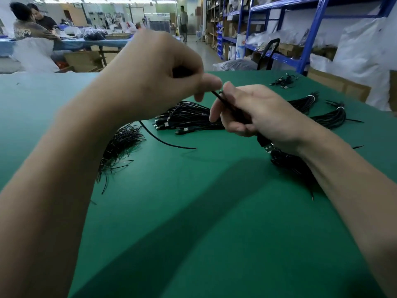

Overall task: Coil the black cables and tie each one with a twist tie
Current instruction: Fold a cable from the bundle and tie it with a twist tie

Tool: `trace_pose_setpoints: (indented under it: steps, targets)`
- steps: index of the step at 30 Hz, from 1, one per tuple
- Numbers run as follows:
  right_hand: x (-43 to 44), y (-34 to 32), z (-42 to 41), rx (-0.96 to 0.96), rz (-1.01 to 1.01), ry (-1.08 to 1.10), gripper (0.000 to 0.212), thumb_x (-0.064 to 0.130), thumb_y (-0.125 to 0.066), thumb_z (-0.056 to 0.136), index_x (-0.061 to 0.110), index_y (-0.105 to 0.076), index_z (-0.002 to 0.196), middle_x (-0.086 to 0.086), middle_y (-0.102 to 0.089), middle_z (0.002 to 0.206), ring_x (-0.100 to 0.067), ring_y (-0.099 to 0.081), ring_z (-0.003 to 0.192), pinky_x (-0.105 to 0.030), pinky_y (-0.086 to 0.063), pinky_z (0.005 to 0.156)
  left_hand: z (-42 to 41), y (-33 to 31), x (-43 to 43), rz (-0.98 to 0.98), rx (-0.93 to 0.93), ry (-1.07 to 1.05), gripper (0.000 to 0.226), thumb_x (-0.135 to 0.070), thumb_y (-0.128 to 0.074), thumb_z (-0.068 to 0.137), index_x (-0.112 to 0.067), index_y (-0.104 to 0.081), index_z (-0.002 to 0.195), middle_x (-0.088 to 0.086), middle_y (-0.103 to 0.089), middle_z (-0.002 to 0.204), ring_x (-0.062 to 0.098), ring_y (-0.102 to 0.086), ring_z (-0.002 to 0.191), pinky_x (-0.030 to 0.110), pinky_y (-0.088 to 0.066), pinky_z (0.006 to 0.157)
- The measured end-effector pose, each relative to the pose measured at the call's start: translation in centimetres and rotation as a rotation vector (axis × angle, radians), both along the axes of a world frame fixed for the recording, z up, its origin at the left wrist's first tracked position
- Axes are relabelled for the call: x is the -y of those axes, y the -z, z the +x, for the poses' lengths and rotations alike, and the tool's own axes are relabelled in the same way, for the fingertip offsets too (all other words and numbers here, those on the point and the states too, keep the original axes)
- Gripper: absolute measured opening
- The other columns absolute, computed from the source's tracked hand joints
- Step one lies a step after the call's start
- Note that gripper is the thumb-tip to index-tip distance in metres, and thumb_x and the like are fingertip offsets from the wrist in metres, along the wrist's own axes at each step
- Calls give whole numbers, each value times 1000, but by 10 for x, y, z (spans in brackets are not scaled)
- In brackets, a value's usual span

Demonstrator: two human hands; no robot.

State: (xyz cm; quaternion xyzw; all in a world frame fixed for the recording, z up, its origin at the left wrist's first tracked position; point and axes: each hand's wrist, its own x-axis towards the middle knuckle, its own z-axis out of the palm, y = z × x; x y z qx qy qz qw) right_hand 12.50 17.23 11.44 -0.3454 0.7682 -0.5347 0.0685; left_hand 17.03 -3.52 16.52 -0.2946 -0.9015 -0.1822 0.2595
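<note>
My right hand (257,117) grips a folded black cable (227,104) above the green table, and the cable's USB plug (267,147) pokes out below the palm. My left hand (156,69) is raised with curled fingers, pinching the same cable's strand near the right thumb. A loose length of this cable (165,141) curves down onto the mat. A bundle of uncoiled black cables (189,118) lies behind the hands. Thin black twist ties (120,145) lie in a pile under my left forearm. Coiled cables (287,162) sit partly hidden under my right wrist.
Two tied cable bundles (330,117) with white bands lie at the right on the green table (193,211). A few small connectors (283,80) rest near the far edge. Blue shelving (305,50) stands at the right, cardboard boxes beside it, people at a far table.
</note>
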Motion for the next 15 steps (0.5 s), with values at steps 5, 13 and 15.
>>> trace_pose_setpoints:
  steps: [5, 13, 15]
  targets:
    - [2, -9, 13, 198, -148, -267, 46, 29, -28, 108, 12, -65, 85, 3, -35, 56, -18, -18, 53, -34, -10, 51, -11, 8, 5, 240, -17, 54, 38, -49, -59, 99, -20, -73, 79, -6, -39, 49, 13, -29, 46, 29, -27, 46]
    - [7, -21, 20, 293, -523, -423, 36, 23, -23, 111, 15, -54, 95, 12, -39, 57, -3, -28, 46, -17, -22, 44, -29, 54, -36, 792, 300, 330, 33, -25, -42, 107, -29, -67, 85, -1, -50, 67, 5, -44, 61, 20, -39, 59]
    - [8, -22, 17, 282, -643, -316, 34, 22, -25, 112, 13, -55, 98, 10, -49, 61, -1, -40, 49, -15, -33, 46, -31, 64, -49, 760, 345, 293, 31, -24, -44, 105, -34, -67, 87, 0, -52, 71, 7, -44, 62, 23, -39, 60]
